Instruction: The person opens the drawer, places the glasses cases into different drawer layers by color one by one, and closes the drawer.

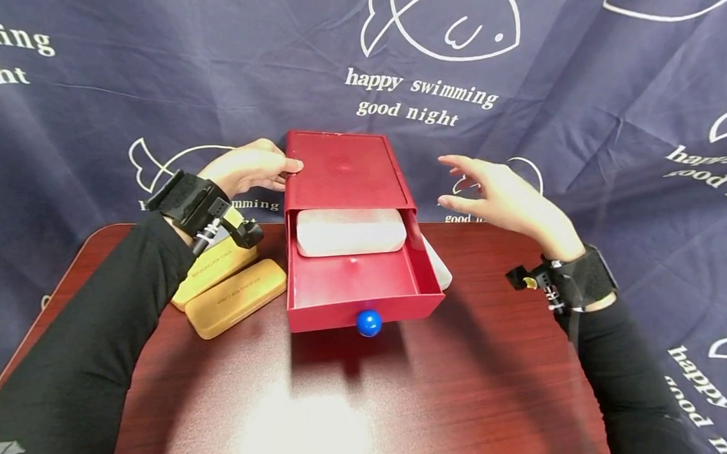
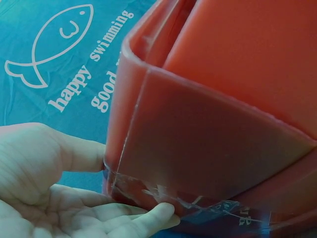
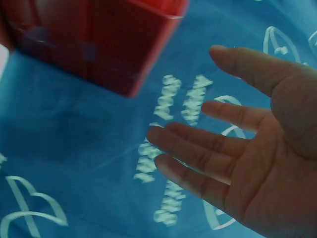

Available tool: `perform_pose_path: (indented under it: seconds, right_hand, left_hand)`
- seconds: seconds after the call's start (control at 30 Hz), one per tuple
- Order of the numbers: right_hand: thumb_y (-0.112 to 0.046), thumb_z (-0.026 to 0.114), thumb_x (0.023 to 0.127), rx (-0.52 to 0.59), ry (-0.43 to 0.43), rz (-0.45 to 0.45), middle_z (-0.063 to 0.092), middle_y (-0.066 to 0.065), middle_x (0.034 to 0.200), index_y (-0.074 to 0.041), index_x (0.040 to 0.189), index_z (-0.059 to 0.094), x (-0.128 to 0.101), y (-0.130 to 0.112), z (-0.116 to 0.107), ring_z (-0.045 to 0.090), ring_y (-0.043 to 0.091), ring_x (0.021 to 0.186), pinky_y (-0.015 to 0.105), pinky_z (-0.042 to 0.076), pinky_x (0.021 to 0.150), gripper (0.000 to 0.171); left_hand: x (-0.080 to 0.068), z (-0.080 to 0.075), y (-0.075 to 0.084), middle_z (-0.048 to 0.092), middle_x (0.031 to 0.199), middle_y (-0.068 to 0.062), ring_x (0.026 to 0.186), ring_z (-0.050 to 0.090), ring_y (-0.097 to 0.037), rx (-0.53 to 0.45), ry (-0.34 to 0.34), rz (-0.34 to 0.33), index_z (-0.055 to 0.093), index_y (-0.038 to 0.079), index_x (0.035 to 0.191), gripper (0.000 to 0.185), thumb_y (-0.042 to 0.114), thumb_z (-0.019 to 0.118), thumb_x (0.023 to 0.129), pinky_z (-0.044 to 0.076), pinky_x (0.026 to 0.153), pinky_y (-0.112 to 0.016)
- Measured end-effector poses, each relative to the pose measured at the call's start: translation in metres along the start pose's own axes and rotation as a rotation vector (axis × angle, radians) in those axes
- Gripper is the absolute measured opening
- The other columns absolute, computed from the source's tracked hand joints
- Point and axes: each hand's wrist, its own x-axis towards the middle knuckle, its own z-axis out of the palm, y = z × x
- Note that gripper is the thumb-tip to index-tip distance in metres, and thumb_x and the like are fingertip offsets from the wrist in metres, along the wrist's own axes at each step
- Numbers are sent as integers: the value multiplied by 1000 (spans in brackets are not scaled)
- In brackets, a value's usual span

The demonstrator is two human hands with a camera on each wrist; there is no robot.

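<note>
1. A glossy red plastic drawer box (image 1: 343, 168) stands at the far middle of a dark reddish wood-grain table (image 1: 363, 403); its flat lid has rounded corners.
2. Its drawer (image 1: 361, 283) is pulled out toward the person, with a round blue knob (image 1: 369, 322) on the front wall.
3. Inside the drawer, at the back, lies a white, matte, rounded oblong case (image 1: 350, 231), partly under the box's top.
4. The left hand (image 1: 248, 168) rests against the box's left rear edge, thumb on the top rim; in the left wrist view the fingers (image 2: 148, 218) lie nearly straight along the smooth side wall.
5. The right hand (image 1: 501, 200) hovers right of the box, well apart from it, fingers spread and straight, holding nothing.
6. Two mustard-yellow oblong cases (image 1: 231, 292) with soft corners lie just left of the drawer, side by side.
7. Another pale flat object (image 1: 439, 267) peeks out at the drawer's right side.
8. A navy cloth (image 1: 580, 64) with white fish outlines hangs behind.
</note>
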Motion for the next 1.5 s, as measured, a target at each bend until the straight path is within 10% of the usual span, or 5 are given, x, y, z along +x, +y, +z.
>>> perform_pose_path:
  seconds: [0.53,0.87,1.13,1.5]
  right_hand:
    - [-26,66,95,88,-125,200,33,31,159,9,155,25,6,68,110,29,49,149,59,23,123,80]
    - [-31,61,91,46,-185,358,41,41,145,8,155,24,1,75,161,44,60,131,67,39,110,83]
    - [-30,60,92,15,-204,486,45,39,137,4,151,27,1,73,182,49,57,127,67,45,103,76]
    - [-25,55,92,76,-124,469,36,39,134,7,150,22,-4,78,205,36,56,124,69,45,97,74]
  left_hand:
    - [-1,-1,-1,60,93,0,91,62,-13,-5,-7,5,56,3,104,16,19,56,103,47,113,-40]
    - [-1,-2,-1,60,94,0,89,63,-11,-12,-21,13,54,5,102,14,18,55,103,49,109,-35]
    - [2,-2,-1,59,97,-1,88,63,-12,-13,-12,-2,54,4,103,15,19,56,103,57,81,-19]
    - [0,-2,-2,60,99,-2,91,64,-13,-12,-15,7,54,4,103,15,19,57,103,56,97,-27]
